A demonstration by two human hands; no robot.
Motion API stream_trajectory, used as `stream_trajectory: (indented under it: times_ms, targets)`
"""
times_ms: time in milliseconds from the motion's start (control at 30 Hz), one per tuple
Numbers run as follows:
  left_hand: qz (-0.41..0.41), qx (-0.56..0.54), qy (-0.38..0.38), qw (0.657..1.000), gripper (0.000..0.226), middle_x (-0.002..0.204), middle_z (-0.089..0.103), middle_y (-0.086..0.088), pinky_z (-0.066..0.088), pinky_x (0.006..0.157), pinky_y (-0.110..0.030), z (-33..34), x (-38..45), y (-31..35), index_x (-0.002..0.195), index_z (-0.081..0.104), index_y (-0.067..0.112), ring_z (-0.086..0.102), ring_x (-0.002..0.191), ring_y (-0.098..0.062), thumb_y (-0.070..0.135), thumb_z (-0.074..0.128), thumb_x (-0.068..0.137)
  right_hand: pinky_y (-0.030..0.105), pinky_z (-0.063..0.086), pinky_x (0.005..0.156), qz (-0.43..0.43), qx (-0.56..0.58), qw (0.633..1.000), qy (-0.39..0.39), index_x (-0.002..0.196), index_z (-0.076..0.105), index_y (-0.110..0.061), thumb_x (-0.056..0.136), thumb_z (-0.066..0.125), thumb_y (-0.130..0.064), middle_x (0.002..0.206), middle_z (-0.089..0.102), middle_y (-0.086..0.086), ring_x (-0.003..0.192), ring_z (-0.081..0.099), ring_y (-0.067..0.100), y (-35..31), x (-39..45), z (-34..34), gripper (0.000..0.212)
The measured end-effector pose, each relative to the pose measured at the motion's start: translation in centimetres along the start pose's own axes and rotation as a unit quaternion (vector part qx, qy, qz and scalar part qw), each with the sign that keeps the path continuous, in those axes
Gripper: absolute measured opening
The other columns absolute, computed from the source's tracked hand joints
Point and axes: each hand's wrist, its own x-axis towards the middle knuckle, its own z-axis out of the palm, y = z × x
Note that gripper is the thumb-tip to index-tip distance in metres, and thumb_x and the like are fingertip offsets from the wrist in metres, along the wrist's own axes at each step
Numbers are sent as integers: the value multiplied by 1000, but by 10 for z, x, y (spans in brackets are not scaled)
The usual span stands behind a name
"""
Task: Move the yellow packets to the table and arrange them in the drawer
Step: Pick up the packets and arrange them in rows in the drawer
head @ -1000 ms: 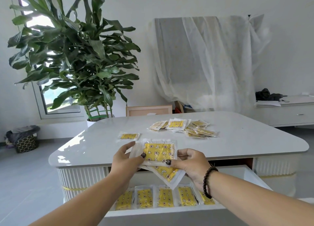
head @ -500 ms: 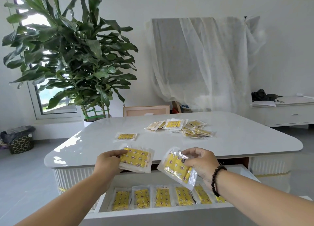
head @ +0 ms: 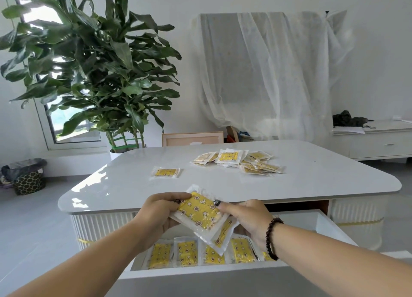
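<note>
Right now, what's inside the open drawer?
The drawer holds a row of yellow packets standing side by side. The hands and their held packets cover the row's right end and the drawer's back.

Both your forearms reach forward and converge over the open drawer's middle. Your left hand (head: 159, 214) pinches the upper yellow packet (head: 199, 212) by its left edge; your right hand (head: 249, 218), a bead bracelet (head: 272, 237) on its wrist, curls its fingers onto the packet's right side.

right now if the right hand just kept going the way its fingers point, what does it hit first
The right hand points left, toward the left hand. Between them is the yellow packet both hold, so it would press into that, then likely the left hand's fingers.
</note>
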Motion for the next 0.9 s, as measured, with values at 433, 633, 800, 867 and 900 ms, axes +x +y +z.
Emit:
stream_trajectory:
  times_ms: [433, 633, 800, 867, 900]
  targets:
    - [34, 1, 36, 999, 13, 90, 76, -12, 57, 84, -44, 21, 3, -18, 103, 62, 4, 73, 86, -28, 4, 63, 90, 21, 46, 60, -33, 18, 997, 67, 74, 73, 2, 70, 81, -33, 67, 65, 7, 62, 56, 15, 8, 11, 23, 37]
    - [19, 37, 128, 991, 24, 106, 62, -21, 54, 88, -54, 6, 45, -18, 102, 45, 10, 66, 98, -39, 3, 63, 87, 19, 49, 66, -60, 13, 996, 69, 66, 75, -10, 70, 82, -28, 77, 74, 3, 73, 65, 9, 6, 27, 33, 20]
    - [38, 56, 203, 977, 10, 82, 63, -15, 55, 78, -47, -27, 92, -5, 87, 53, 9, 64, 76, -33, 3, 59, 90, 20, 49, 58, -74, 11, 992, 105, 91, 70, -17, 71, 76, -5, 99, 65, -2, 72, 63, 11, -5, 61, 29, 25]
    - [37, 69, 237, 968, 7, 81, 64, -16, 55, 79, -44, -45, 118, 1, 87, 57, 5, 63, 76, -32, 6, 64, 88, 19, 45, 63, -88, 22, 989, 120, 105, 66, -19, 71, 77, -6, 110, 59, 2, 86, 61, 13, -10, 78, 27, 38]
    - [34, 68, 249, 965, 9, 86, 66, -17, 55, 85, -45, -53, 133, 4, 87, 58, 4, 65, 82, -34, 8, 65, 87, 20, 44, 68, -89, 27, 988, 126, 113, 63, -19, 72, 77, -7, 111, 57, 3, 91, 58, 15, -11, 89, 27, 45]
